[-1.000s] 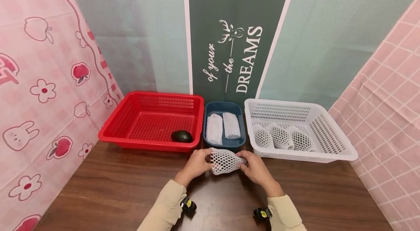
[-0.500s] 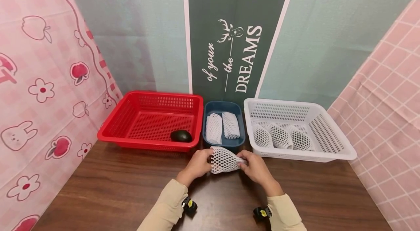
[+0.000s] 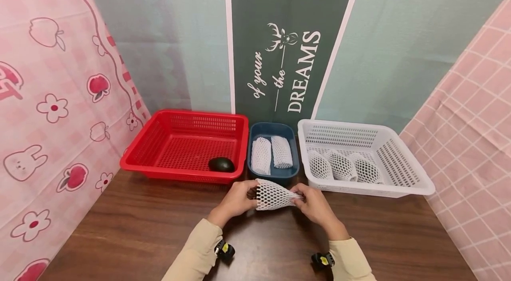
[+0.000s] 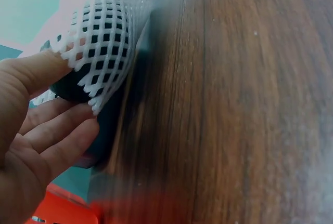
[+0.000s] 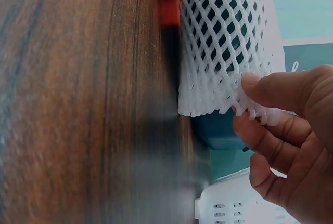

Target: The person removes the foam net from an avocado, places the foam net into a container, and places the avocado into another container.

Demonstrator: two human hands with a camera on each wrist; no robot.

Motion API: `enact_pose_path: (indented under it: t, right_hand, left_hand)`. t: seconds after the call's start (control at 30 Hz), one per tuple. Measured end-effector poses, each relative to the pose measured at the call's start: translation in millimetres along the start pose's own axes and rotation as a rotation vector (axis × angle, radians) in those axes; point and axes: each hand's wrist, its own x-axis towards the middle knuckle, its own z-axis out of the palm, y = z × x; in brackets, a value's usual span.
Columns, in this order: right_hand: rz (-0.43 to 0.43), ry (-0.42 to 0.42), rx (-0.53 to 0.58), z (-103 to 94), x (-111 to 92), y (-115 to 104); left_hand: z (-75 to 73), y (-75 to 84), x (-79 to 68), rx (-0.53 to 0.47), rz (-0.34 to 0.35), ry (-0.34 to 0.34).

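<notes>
At nine o'clock from the foam net (image 3: 271, 195), my left hand (image 3: 238, 199) has thumb and fingers curled about the dark fruit (image 4: 70, 86), which sits partly inside the net; at three, my right hand (image 3: 314, 204) pinches the narrowed end. I'd steady the fruit and draw the mesh on evenly, lest a strand snap. The left-wrist view bares the fruit's uncovered end; the head view mostly hides it behind fingers.

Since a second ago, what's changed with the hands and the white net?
The right hand slid slightly right, along with its end of the white net. The left hand barely moved; neither let go. The red basket, blue tray and white basket stayed put.
</notes>
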Motion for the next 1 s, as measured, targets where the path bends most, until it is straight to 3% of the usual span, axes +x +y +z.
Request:
enact_pose_path:
  t: [0.23,0.67,1.0]
  right_hand:
    - [-0.035,0.004,0.016,0.4,-2,3]
    - [-0.003,0.012,0.001,-0.3,-5,5]
    - [0.005,0.025,-0.009,-1.2,-7,10]
  left_hand:
    - [-1.3,-2.1,-4.3,-0.049,-0.036,-0.005]
    - [-8.4,-2.5,-9.6,-0.090,-0.075,-0.013]
    - [-16.3,-6.8,-14.5,-0.070,-0.123,-0.031]
